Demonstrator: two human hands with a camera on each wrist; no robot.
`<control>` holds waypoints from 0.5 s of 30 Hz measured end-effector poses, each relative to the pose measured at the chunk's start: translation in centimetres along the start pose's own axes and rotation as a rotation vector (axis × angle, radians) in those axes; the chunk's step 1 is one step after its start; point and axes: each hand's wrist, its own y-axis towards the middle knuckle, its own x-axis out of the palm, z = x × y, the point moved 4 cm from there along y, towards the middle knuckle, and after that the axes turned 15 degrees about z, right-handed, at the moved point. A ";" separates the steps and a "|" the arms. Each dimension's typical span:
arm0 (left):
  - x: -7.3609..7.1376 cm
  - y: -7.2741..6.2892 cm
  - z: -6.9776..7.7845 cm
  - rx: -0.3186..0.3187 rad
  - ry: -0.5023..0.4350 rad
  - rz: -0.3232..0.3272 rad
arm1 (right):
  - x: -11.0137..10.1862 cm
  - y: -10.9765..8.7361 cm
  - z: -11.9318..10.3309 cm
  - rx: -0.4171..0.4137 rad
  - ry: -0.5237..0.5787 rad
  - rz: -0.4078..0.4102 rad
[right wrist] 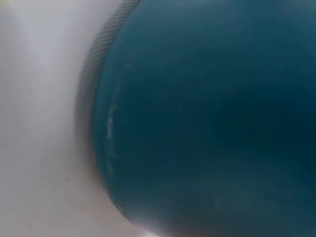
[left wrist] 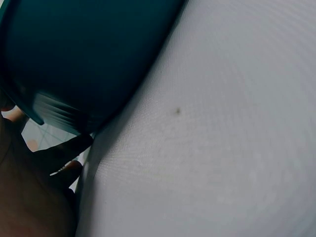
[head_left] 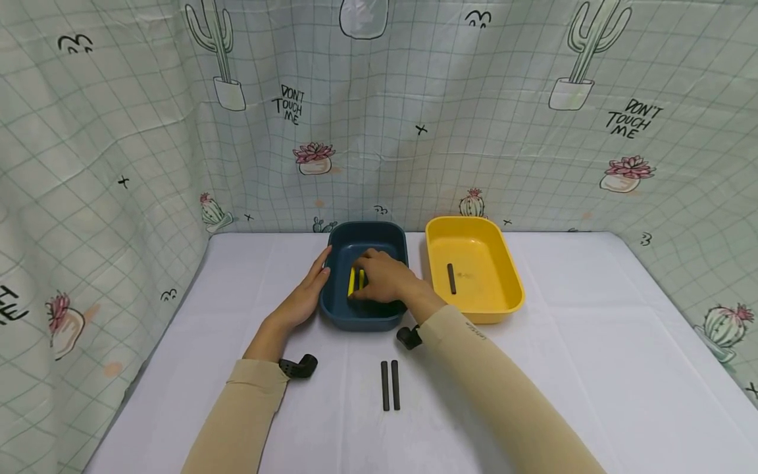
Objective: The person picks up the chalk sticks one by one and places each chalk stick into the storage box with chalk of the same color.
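In the head view a dark blue bin [head_left: 337,313] stands on the white table, with yellow sticks [head_left: 352,282] inside. My left hand [head_left: 301,299] rests against the bin's left side, fingers extended. The left wrist view shows the bin's outer wall [left wrist: 94,54] beside those fingers [left wrist: 64,150]. Inside the bin is my right hand [head_left: 381,276], its thumb and fingers arched around the yellow sticks. Whether they pinch one cannot be told. The right wrist view holds only the blurred blue bin [right wrist: 197,118] and table; the hand is out of it.
A yellow bin [head_left: 480,253] stands right of the blue one, with a short black stick [head_left: 452,278] in it. Two black sticks [head_left: 385,386] lie side by side on the table [head_left: 592,368] in front. A patterned cloth [head_left: 385,178] hangs behind the table.
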 end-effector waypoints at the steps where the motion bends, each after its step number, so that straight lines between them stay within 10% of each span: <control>1: 0.0 0.0 0.0 0.001 0.001 0.000 | 0.1 0.1 0.0 0.004 -0.005 -0.002; 15: 0.0 0.0 -0.1 -0.005 0.008 -0.001 | 0.7 0.7 0.2 0.016 -0.023 -0.024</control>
